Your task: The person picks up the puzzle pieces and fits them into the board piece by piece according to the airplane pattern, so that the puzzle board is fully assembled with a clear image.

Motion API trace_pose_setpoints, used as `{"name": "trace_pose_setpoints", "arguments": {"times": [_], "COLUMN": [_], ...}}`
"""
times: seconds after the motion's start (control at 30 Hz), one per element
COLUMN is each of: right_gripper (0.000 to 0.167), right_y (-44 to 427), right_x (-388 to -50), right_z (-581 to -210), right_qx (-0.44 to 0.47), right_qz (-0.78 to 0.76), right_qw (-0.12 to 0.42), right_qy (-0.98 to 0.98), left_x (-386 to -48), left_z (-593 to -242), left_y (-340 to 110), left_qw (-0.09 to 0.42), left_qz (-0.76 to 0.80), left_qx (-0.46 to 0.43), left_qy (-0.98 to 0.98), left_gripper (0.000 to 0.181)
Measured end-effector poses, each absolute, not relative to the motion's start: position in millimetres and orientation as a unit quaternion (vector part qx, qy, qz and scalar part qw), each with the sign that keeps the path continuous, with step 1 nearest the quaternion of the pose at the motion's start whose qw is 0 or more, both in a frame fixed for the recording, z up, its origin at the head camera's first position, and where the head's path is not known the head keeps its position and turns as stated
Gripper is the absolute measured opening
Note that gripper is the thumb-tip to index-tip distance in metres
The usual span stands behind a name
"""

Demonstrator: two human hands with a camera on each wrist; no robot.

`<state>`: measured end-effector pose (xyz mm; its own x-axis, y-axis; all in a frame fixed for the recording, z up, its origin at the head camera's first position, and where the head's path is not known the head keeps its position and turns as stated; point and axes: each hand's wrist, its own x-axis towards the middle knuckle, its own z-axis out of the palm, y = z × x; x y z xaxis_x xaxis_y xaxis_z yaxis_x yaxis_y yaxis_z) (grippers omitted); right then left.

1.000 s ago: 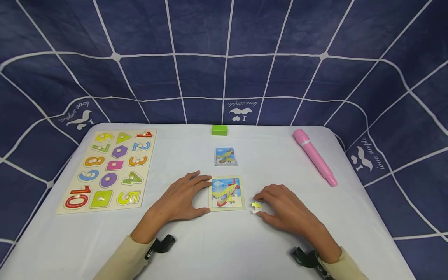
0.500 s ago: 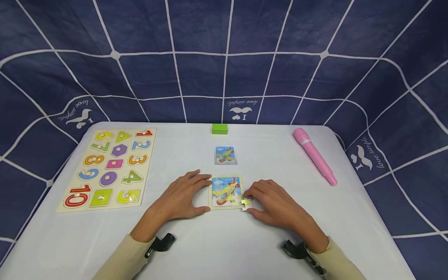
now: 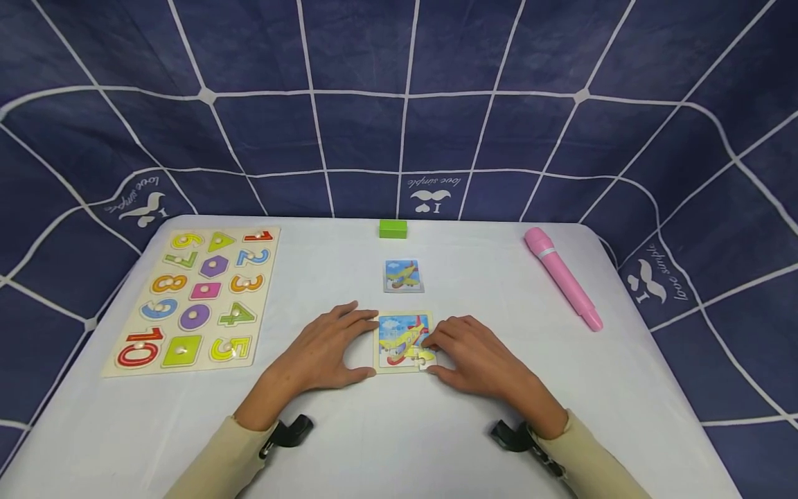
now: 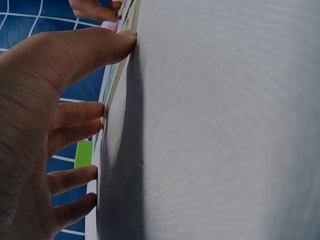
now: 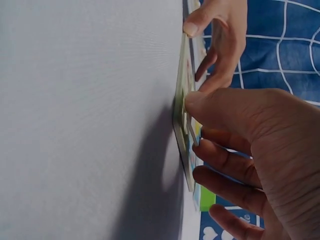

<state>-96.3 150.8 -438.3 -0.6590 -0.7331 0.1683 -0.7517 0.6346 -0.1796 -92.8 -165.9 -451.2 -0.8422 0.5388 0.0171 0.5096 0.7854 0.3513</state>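
A small square jigsaw tray (image 3: 399, 370) with a yellow and red airplane picture lies on the white table. My left hand (image 3: 321, 350) touches its left edge, thumb near the lower corner and fingers near the upper one; in the left wrist view the fingers are fairly straight. With thumb and fingers my right hand (image 3: 476, 357) pinches a jigsaw piece (image 3: 424, 361) over the tray's lower right corner. In the right wrist view the piece (image 5: 192, 134) is tilted against the tray surface. Its far side is partly hidden by the fingers.
Beyond the tray lies a small airplane picture card (image 3: 403, 276), with a green block (image 3: 393, 229) behind it. A number and shape peg board (image 3: 264, 301) is at the left. A pink microphone-shaped pen (image 3: 564, 281) lies at the right.
My right hand has moved left with the jigsaw piece, from beside the tray to over its lower right corner. My left hand has stayed at the tray's left edge.
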Motion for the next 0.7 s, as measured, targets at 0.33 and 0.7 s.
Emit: {"name": "trace_pose_setpoints", "arguments": {"times": [0.33,0.7], "right_gripper": [0.026,0.025], "right_y": [143.2,144.2], "right_x": [-98.5,-97.3], "right_z": [-437.7,-440.0], "right_qx": [0.410,0.412], "right_qz": [0.113,0.120], "right_qw": [0.024,0.025], "right_qy": [-0.905,-0.903], "left_x": [-91.9,-91.0], "left_z": [-451.4,-451.8], "left_y": [-164.2,-163.9], "left_qw": [0.043,0.044], "left_qz": [0.173,0.179], "left_qx": [0.277,0.273], "left_qy": [0.944,0.944], "left_gripper": [0.077,0.078]}}
